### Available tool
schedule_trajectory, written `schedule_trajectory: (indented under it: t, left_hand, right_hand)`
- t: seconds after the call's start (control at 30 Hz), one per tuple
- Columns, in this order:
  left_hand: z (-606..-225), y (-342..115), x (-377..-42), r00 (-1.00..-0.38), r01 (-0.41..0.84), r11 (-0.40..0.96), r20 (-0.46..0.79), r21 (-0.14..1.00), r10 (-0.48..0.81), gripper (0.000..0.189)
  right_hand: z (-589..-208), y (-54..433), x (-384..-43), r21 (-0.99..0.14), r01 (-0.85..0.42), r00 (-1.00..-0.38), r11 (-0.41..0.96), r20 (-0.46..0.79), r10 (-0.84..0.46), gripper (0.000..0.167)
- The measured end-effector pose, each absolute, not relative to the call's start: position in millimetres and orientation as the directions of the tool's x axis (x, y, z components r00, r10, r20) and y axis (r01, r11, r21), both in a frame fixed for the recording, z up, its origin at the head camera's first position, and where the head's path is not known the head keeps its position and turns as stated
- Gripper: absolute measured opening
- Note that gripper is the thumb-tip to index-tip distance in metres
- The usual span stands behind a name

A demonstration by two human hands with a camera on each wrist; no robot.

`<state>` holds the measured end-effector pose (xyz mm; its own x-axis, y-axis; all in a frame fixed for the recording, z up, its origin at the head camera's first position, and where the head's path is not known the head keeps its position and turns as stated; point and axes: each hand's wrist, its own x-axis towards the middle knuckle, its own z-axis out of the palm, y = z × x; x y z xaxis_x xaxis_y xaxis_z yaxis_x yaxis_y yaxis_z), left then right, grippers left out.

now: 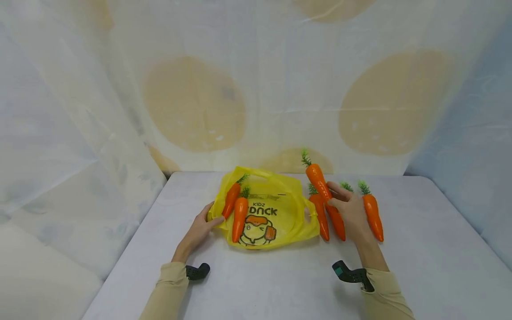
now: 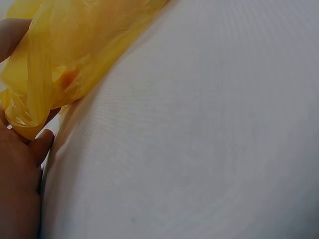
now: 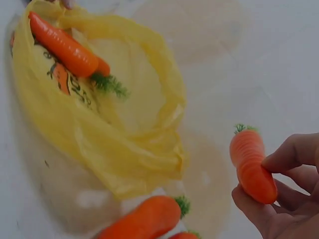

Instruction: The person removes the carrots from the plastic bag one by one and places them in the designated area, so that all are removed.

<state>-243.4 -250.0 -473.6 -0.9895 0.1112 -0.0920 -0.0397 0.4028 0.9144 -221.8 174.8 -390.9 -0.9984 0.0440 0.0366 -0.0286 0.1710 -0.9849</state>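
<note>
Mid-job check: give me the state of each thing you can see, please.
Yellow bag: mouth open, on the table
Left hand: grips the bag's edge
Right hand: pinches a carrot
Held carrot: off the table
Two bagged carrots: lying in the bag
Three loose carrots: lying on the table

Yellow crinkled thin-plastic bag (image 1: 289,226): translucent, slight sheen. Tapered orange plastic-looking carrots (image 1: 373,218) in and right of bag: smooth, glossy; green feathery tops (image 1: 364,187). White flat cloth-like tabletop (image 1: 260,284) under bag: matt. Beige fabric sleeves (image 1: 166,289) nearside of bag: matt.
</note>
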Motion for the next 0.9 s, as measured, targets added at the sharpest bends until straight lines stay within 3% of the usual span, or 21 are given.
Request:
schedule_trajectory:
  t: [0.37, 0.67, 0.9]
  left_hand:
    - [-484, -250, -251, -0.992, -0.019, 0.401, -0.067, 0.916, 0.108, 0.076]
    - [-484, -252, -249, -0.992, -0.03, 0.393, -0.075, 0.919, 0.101, 0.074]
    - [-469, -247, -241, -0.988, -0.045, 0.389, -0.098, 0.92, 0.119, 0.073]
  right_hand:
    - [-407, 244, -217, -0.927, 0.032, -0.982, 0.375, 0.04, 0.183, 0.051]
    - [-428, 283, -219, -0.905, 0.157, -0.942, 0.395, -0.017, 0.336, 0.054]
    - [-438, 301, -214, -0.865, 0.21, -0.928, 0.456, -0.03, 0.371, 0.054]
